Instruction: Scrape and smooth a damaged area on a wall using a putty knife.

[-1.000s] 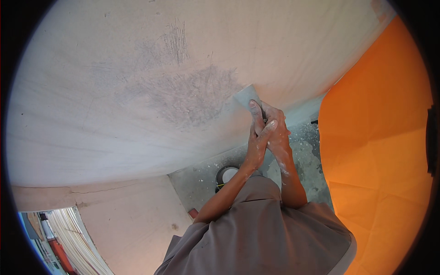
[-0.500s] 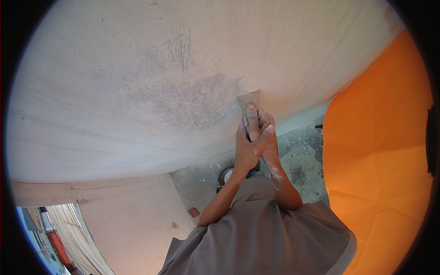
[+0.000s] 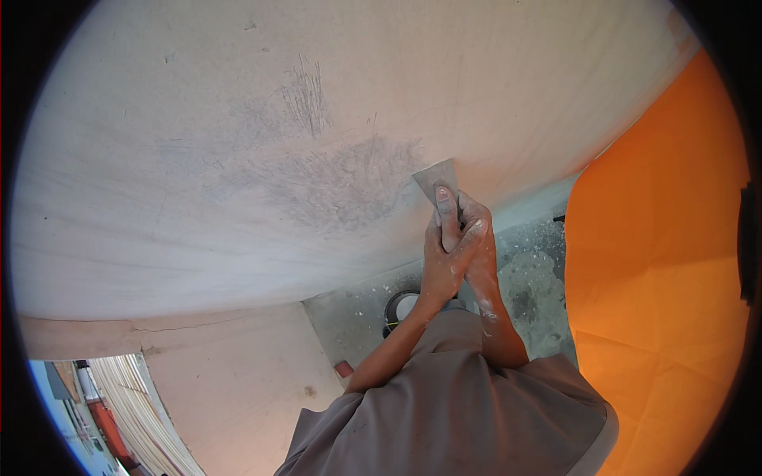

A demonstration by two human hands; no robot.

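Against the pale wall, right of the grey patch: scraper pointing up-left, gripped by left hand and right hand together, left hand's finger along blade.

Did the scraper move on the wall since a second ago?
Yes. The scraper, gripped by both hands, slid left along the wall, closer to the grey patch, whose edge it now touches.

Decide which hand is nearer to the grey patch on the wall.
Left. The left hand lies on the patch side of the scraper, a finger stretched up the blade. The right hand grips from the far side, toward the orange wall.
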